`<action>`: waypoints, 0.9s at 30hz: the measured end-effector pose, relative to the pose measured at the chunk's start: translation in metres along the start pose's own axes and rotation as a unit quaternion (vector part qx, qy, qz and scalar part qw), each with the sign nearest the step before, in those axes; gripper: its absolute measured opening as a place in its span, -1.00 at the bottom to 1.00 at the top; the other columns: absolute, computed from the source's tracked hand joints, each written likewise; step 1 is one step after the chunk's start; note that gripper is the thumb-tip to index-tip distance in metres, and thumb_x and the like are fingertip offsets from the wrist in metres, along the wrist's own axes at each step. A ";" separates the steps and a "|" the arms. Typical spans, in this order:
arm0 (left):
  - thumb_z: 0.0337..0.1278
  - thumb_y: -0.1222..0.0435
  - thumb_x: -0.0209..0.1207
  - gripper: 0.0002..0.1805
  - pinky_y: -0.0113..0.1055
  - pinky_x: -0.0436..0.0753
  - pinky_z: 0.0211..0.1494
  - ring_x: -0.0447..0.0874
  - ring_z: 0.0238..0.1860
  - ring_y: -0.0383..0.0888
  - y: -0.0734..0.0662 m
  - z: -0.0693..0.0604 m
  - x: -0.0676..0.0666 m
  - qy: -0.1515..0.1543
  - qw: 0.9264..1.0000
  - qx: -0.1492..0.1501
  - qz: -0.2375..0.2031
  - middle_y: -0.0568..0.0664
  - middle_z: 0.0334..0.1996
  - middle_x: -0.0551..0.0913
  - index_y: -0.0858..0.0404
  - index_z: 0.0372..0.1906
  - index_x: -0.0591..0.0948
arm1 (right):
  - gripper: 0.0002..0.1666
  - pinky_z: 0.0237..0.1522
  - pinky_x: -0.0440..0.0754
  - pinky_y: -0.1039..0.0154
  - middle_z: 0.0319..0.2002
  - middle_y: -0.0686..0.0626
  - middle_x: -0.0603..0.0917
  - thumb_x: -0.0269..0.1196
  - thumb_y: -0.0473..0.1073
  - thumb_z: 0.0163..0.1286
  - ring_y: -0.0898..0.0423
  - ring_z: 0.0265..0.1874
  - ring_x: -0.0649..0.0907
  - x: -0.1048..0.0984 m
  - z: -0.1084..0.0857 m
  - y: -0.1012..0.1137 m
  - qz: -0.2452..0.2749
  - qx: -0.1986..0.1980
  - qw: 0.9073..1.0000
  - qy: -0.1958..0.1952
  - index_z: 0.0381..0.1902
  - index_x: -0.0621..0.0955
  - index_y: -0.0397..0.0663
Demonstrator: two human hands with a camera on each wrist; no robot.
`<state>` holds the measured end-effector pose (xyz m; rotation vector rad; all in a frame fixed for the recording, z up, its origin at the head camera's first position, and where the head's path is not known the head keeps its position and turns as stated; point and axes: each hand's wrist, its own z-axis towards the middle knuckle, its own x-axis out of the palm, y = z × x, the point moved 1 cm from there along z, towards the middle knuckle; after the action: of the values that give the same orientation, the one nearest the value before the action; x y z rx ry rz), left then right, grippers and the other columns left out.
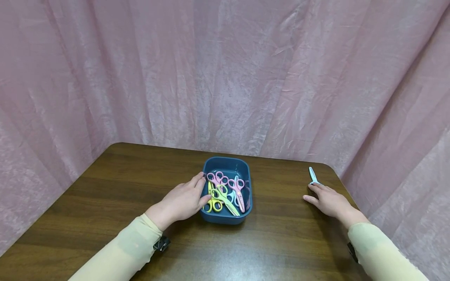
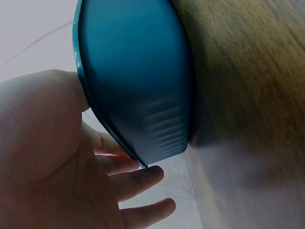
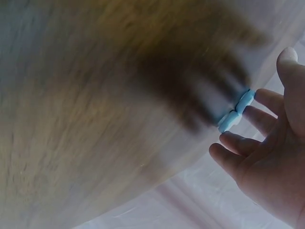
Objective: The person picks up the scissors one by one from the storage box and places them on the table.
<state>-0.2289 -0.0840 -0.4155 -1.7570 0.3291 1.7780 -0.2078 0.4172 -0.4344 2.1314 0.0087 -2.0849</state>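
My left hand (image 1: pixel 184 197) rests against the left rim of a dark blue plastic bin (image 1: pixel 225 220), its fingers fairly straight. In the left wrist view the thumb side of the left hand (image 2: pixel 47 143) meets the rim of the bin (image 2: pixel 138 62). Inside lie several children's scissors: pink scissors (image 1: pixel 238 191), green scissors (image 1: pixel 227 202), yellow scissors (image 1: pixel 215 205) and a partly hidden light blue pair. At the table's far right, my right hand (image 1: pixel 328 200) hovers over light blue scissors (image 1: pixel 312 175), covering their handles. In the right wrist view the fingertips reach the scissors' handle loops (image 3: pixel 231 120).
The brown wooden table (image 1: pixel 281 234) has its right edge close beside my right hand. Pink curtains (image 1: pixel 225 78) hang behind the table and along its sides.
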 end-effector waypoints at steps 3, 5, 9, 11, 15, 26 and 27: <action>0.70 -0.05 0.15 -0.19 0.25 0.51 0.52 0.45 0.56 0.29 0.000 0.000 0.000 0.000 1.000 0.001 -0.001 0.38 0.69 0.23 0.48 0.64 0.33 | -0.12 0.25 0.50 -0.60 0.52 -0.53 0.42 0.19 0.28 0.72 -0.57 0.47 0.43 -0.001 0.002 -0.006 0.004 0.004 1.000 0.000 0.54 0.48 -0.40; 0.70 -0.05 0.15 -0.19 0.25 0.50 0.53 0.44 0.58 0.29 0.000 0.000 0.000 0.000 1.000 0.002 -0.001 0.38 0.69 0.22 0.49 0.64 0.33 | -0.13 0.24 0.50 -0.61 0.52 -0.54 0.41 0.18 0.27 0.72 -0.59 0.46 0.42 -0.002 0.003 -0.009 0.007 0.007 1.000 -0.001 0.54 0.47 -0.41; 0.70 -0.05 0.15 -0.18 0.25 0.50 0.54 0.41 0.60 0.28 0.001 0.000 0.000 0.002 1.000 0.001 0.000 0.38 0.70 0.21 0.48 0.65 0.32 | -0.13 0.24 0.48 -0.62 0.51 -0.55 0.40 0.18 0.27 0.73 -0.61 0.46 0.41 -0.002 0.005 -0.014 0.014 0.014 1.000 0.000 0.54 0.47 -0.41; 0.70 -0.06 0.14 -0.18 0.24 0.50 0.54 0.41 0.60 0.28 0.001 0.000 0.001 0.003 1.000 0.000 0.002 0.37 0.70 0.21 0.48 0.65 0.32 | -0.13 0.25 0.47 -0.62 0.51 -0.55 0.40 0.18 0.26 0.73 -0.62 0.46 0.40 -0.003 0.006 -0.017 0.016 0.016 1.000 0.002 0.54 0.47 -0.42; 0.70 -0.06 0.14 -0.18 0.24 0.50 0.54 0.41 0.60 0.28 0.002 0.000 0.002 0.003 1.000 0.000 0.005 0.37 0.70 0.22 0.48 0.65 0.32 | -0.12 0.30 0.45 -0.61 0.52 -0.56 0.38 0.17 0.26 0.74 -0.62 0.48 0.37 -0.003 0.008 -0.022 0.017 0.021 1.000 0.005 0.54 0.46 -0.44; 0.70 -0.06 0.14 -0.19 0.25 0.50 0.54 0.40 0.60 0.27 0.002 0.001 0.002 0.003 1.000 0.000 0.001 0.37 0.70 0.22 0.48 0.65 0.32 | -0.09 0.29 0.43 -0.63 0.52 -0.55 0.38 0.11 0.28 0.76 -0.61 0.51 0.32 -0.002 0.011 -0.040 0.039 0.029 0.999 0.010 0.54 0.42 -0.48; 0.70 -0.06 0.14 -0.19 0.25 0.50 0.54 0.40 0.60 0.27 0.002 0.001 0.002 0.003 1.000 0.000 0.000 0.37 0.70 0.21 0.48 0.65 0.32 | -0.10 0.29 0.43 -0.63 0.51 -0.54 0.39 0.12 0.28 0.76 -0.61 0.51 0.32 -0.002 0.011 -0.042 0.040 0.028 0.999 0.009 0.53 0.42 -0.48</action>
<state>-0.2306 -0.0843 -0.4180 -1.7627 0.3326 1.7724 -0.2237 0.4573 -0.4375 2.1452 -0.1313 -2.0441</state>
